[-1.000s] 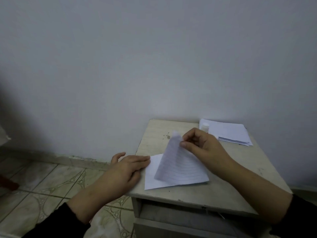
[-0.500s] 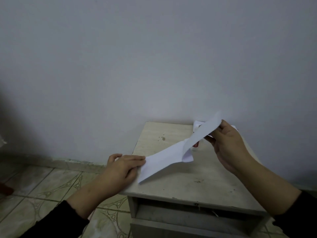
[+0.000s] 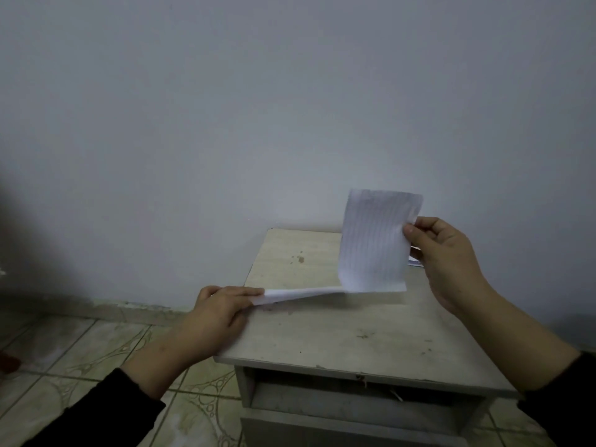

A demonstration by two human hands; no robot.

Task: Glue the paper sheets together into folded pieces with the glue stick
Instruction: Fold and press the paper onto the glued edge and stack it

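Note:
A lined paper piece [image 3: 374, 243], two sheets joined, is stretched out above a small worn table [image 3: 338, 330]. My right hand [image 3: 448, 256] pinches the upright sheet's right edge between thumb and fingers, lifting it in front of the wall. My left hand [image 3: 222, 311] holds the low end of the paper at the table's left edge, index finger laid straight along it. A sliver of the paper stack [image 3: 414, 261] shows behind my right hand. The glue stick is hidden.
The table stands against a plain grey wall [image 3: 290, 108] and has an open drawer slot [image 3: 351, 401] in front. A patterned tile floor [image 3: 80, 356] lies to the left, with a small red object [image 3: 8, 361] at the frame's left edge.
My right hand has lifted its end of the paper up and to the right, unfolding the piece from flat on the table to stretched out. My left hand kept the other end at the table's edge.

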